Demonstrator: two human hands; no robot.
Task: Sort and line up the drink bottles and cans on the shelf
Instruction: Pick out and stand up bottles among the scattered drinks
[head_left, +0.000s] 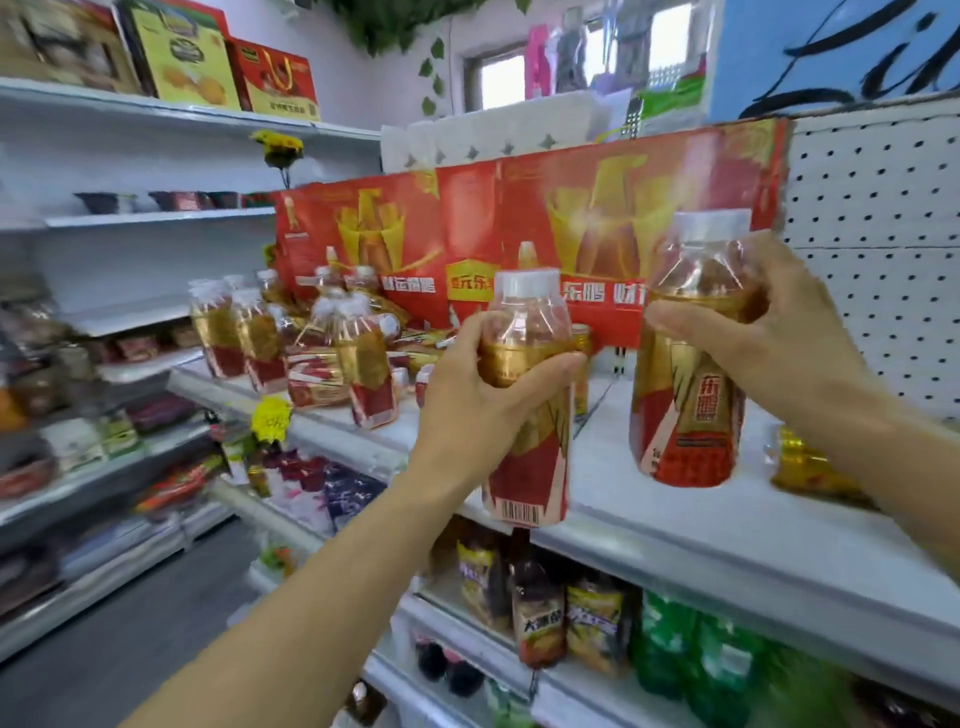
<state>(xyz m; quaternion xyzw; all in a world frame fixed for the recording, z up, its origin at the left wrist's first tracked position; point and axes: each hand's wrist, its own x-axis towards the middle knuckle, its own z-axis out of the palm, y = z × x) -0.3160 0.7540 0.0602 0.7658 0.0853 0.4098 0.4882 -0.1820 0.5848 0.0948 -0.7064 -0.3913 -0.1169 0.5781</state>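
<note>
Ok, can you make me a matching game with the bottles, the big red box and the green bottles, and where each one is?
Things:
1. Red-and-gold white-capped plastic bottle
2. Matching red-and-gold bottle
3. Big red cardboard display box
4. Green plastic bottles

Places:
A. standing at the shelf's back
B. in the left hand
C. on the lower shelf
D. in the right hand

Pairs: 1-B, 2-D, 3-A, 4-C

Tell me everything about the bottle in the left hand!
The bottle is clear plastic with a white cap and amber drink inside. A red and gold label wraps it, with a barcode near the bottom. It stands about upright, held in front of the white shelf edge. The left hand grips its middle, fingers curled round it.
</note>
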